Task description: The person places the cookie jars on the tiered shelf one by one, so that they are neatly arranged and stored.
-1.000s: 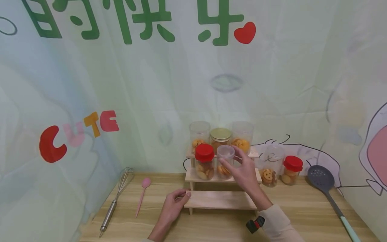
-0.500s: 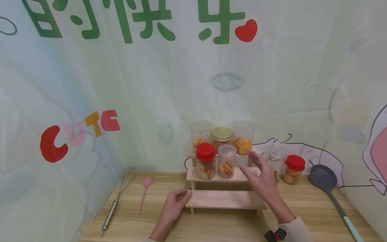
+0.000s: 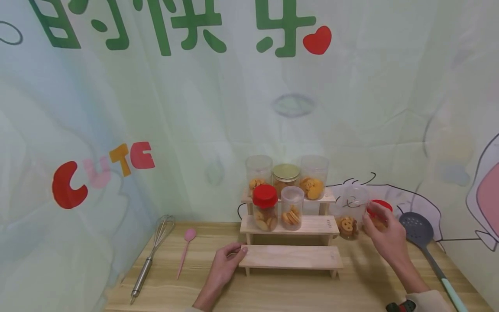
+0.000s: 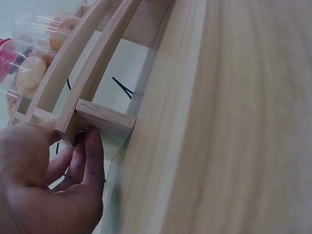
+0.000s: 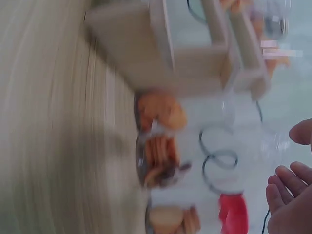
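Note:
My left hand (image 3: pixel 224 265) holds the left end of the lowest step of a three-tier wooden stand (image 3: pixel 290 256); in the left wrist view its fingers (image 4: pixel 92 161) curl under the board's corner. My right hand (image 3: pixel 387 240) hovers over the table at the right, thumb and fingers apart with nothing between them. Behind it, partly hidden, stands a red-lidded cookie jar (image 3: pixel 383 204). Just left of the hand is a clear cookie jar (image 3: pixel 348 227). On the middle step stand another red-lidded jar (image 3: pixel 265 212) and a small clear jar of cookies (image 3: pixel 292 212).
The top step bears two tall clear jars, one left (image 3: pixel 259 171) and one right (image 3: pixel 313 177), with a gold-lidded jar (image 3: pixel 286 172) between them. A whisk (image 3: pixel 150 255) and pink spoon (image 3: pixel 187 249) lie at left; a grey slotted skimmer (image 3: pixel 422 240) lies at right.
My right hand has let go of the small clear jar on the middle step and moved right, to the jars on the table. My left hand has stayed on the stand.

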Tool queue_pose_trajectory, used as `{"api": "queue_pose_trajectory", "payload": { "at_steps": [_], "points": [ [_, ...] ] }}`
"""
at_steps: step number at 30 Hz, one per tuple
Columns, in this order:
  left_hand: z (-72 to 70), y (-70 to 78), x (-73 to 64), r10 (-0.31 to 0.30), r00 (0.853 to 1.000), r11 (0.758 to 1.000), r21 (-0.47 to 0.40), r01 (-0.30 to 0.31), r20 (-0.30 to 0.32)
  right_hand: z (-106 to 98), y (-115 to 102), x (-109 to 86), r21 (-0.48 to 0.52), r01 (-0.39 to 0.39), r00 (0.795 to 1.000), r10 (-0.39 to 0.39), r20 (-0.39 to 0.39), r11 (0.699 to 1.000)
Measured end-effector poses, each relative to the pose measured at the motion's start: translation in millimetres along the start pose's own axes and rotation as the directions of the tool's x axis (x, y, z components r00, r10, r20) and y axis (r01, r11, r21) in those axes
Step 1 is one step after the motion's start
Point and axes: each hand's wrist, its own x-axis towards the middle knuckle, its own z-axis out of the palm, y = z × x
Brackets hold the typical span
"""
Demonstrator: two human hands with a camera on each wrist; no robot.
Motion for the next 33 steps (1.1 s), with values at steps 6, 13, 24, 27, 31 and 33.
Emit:
{"api": "queue_pose_trajectory", "payload": {
  "at_steps": [6,13,24,27,31,33],
  "points": [
    [0.5,-0.3,-1.1,-0.001,1.0,1.0,-0.002,0.001,-0.003,-14,24,15.0,-0.06,-0.08,0.997,0.08,-0.005,0.995],
    [-1.0,-0.5,-1.6,0.003,1.0,1.0,0.007,-0.003,-0.004,-14,39,31.1,-0.114,-0.185,0.977,0.196,0.086,0.976],
    [-1.3,-1.0,-0.7,0.001,1.0,1.0,-0.006,-0.001,0.013,-2,56,45.3,-0.106,-0.308,0.937,0.321,0.139,0.945],
    [-1.0,-1.0,-0.5,0.009,1.0,1.0,-0.003,-0.009,0.023,0,61,44.7,-0.107,-0.335,0.927,0.348,0.142,0.936],
    [-1.0,-0.9,-1.0,0.003,1.0,1.0,-0.012,-0.003,0.021,1,65,43.2,-0.102,-0.326,0.933,0.337,0.125,0.94],
    [-1.2,-0.6,-1.1,-0.004,1.0,1.0,-0.018,0.004,0.014,1,66,42.8,-0.103,-0.312,0.939,0.323,0.115,0.944]
  ]
}}
